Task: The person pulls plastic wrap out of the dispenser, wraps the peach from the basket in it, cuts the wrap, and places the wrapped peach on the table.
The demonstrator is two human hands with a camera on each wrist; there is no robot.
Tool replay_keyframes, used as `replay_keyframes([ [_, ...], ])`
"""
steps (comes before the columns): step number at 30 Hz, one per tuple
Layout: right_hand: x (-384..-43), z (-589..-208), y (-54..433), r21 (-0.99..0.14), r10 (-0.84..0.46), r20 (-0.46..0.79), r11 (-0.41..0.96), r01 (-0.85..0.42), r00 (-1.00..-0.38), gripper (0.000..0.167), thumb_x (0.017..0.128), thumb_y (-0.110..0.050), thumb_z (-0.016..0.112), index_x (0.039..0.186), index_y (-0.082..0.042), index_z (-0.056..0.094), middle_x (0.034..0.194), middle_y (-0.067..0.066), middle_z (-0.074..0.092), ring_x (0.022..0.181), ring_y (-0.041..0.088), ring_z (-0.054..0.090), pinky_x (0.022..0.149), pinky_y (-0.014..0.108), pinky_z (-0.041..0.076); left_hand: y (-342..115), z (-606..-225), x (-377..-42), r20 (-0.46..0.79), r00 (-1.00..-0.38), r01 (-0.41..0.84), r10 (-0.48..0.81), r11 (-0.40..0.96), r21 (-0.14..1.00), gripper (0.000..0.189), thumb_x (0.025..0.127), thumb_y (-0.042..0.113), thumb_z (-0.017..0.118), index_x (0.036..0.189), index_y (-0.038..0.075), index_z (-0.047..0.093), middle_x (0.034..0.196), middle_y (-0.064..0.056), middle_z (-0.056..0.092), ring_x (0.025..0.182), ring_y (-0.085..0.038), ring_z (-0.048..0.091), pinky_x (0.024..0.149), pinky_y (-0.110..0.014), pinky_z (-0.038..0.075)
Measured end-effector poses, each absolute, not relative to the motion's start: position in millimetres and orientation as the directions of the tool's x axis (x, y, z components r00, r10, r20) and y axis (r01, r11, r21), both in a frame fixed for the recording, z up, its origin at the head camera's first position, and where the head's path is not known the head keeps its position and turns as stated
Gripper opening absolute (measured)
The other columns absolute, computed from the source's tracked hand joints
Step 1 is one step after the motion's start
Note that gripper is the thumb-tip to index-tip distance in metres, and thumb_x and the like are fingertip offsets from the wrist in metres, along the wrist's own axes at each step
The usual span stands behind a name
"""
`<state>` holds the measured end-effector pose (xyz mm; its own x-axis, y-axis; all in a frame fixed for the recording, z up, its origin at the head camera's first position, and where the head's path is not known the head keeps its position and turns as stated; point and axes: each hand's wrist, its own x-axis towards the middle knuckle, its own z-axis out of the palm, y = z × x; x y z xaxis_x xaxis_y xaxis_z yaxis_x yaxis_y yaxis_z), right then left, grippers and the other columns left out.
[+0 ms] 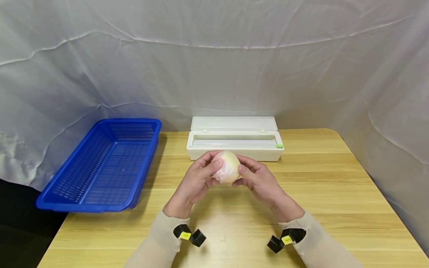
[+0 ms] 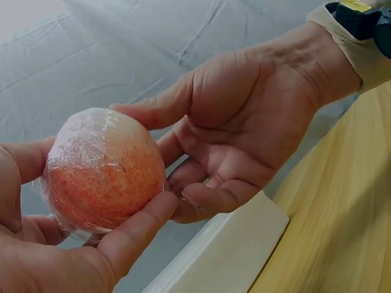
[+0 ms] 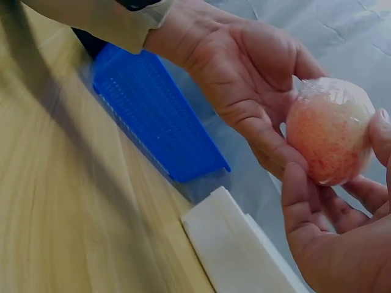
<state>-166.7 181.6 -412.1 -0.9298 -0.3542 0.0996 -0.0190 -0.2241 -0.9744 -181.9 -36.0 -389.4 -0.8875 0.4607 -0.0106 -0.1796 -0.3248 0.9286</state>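
A round red-and-pale-yellow apple (image 1: 228, 168), wrapped in clear plastic film, is held up between both hands over the wooden table. My left hand (image 1: 196, 178) grips it from the left, thumb lying on the near face. From the other side my right hand (image 1: 261, 182) pinches it, thumb at its right edge and fingers behind. In the left wrist view the film on the apple (image 2: 104, 174) looks glossy and creased, with gathered folds at the bottom. The right wrist view shows the apple (image 3: 330, 131) with its red side and both hands' fingertips around it.
Behind the hands stands a white film dispenser box (image 1: 234, 154) with its lid (image 1: 234, 123) raised and a roll (image 1: 234, 143) inside. At the left a blue plastic basket (image 1: 139, 175) reaches over the table's edge. Grey cloth (image 1: 214, 78) hangs behind the table (image 1: 335, 208).
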Motion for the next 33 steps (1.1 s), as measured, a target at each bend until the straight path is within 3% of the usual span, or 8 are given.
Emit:
replay_keyframes([
  [4, -168, -408, 183, -0.976, -0.371, 0.071, -0.217, 0.012, -0.926, 0.047, 0.112, -0.025, 0.054, 0.151, 0.0, 0.052, 0.13, 0.0, 0.067, 0.106, 0.016, 0.069, 0.089, 0.041, 0.063, -35, -392, -182, 0.044, -0.881, -0.095, 0.472, -0.268, 0.959, 0.042, 0.105, 0.006, 0.059, 0.146, 0.0, 0.05, 0.132, -0.006, 0.051, 0.104, -0.016, 0.065, 0.082, -0.024, 0.058],
  [8, -168, -405, 180, -0.987, -0.332, 0.005, -0.153, 0.049, -0.943, 0.052, 0.113, -0.029, 0.049, 0.148, 0.008, 0.05, 0.126, 0.003, 0.067, 0.104, 0.017, 0.07, 0.089, 0.047, 0.063, -31, -397, -181, 0.077, -0.88, -0.004, 0.468, -0.169, 0.986, 0.05, 0.099, 0.002, 0.069, 0.146, 0.007, 0.055, 0.141, -0.008, 0.047, 0.117, -0.022, 0.061, 0.089, -0.028, 0.058],
  [16, -168, -404, 178, -0.987, -0.27, -0.065, -0.122, 0.101, -0.961, 0.051, 0.111, -0.029, 0.055, 0.139, 0.013, 0.057, 0.12, 0.004, 0.069, 0.106, 0.015, 0.069, 0.084, 0.035, 0.064, -27, -400, -179, 0.105, -0.894, 0.084, 0.435, -0.066, 0.994, 0.052, 0.093, 0.001, 0.077, 0.142, 0.013, 0.063, 0.141, -0.009, 0.054, 0.117, -0.022, 0.059, 0.089, -0.027, 0.059],
  [23, -170, -403, 184, -0.967, -0.304, -0.119, -0.183, 0.18, -0.945, 0.048, 0.112, -0.04, 0.052, 0.131, 0.004, 0.06, 0.11, 0.003, 0.068, 0.094, 0.013, 0.07, 0.074, 0.025, 0.061, -25, -402, -178, 0.219, -0.864, 0.224, 0.454, -0.043, 0.974, 0.057, 0.088, -0.002, 0.082, 0.141, 0.01, 0.063, 0.145, -0.008, 0.048, 0.122, -0.023, 0.058, 0.099, -0.029, 0.055],
  [30, -170, -405, 189, -0.946, -0.483, -0.013, -0.277, 0.167, -0.876, 0.048, 0.114, -0.034, 0.045, 0.146, 0.002, 0.051, 0.129, 0.01, 0.066, 0.108, 0.022, 0.073, 0.093, 0.05, 0.062, -28, -403, -180, 0.308, -0.845, 0.318, 0.437, -0.053, 0.947, 0.065, 0.089, -0.002, 0.081, 0.148, 0.011, 0.059, 0.152, -0.007, 0.046, 0.132, -0.026, 0.054, 0.112, -0.036, 0.049],
  [33, -170, -404, 188, -0.957, -0.452, 0.022, -0.267, 0.112, -0.892, 0.048, 0.112, -0.022, 0.05, 0.154, 0.0, 0.042, 0.138, 0.012, 0.061, 0.113, 0.022, 0.071, 0.094, 0.05, 0.061, -28, -402, -181, 0.268, -0.877, 0.282, 0.399, -0.026, 0.959, 0.072, 0.091, 0.002, 0.081, 0.156, 0.014, 0.051, 0.157, -0.005, 0.046, 0.139, -0.026, 0.053, 0.115, -0.04, 0.048],
])
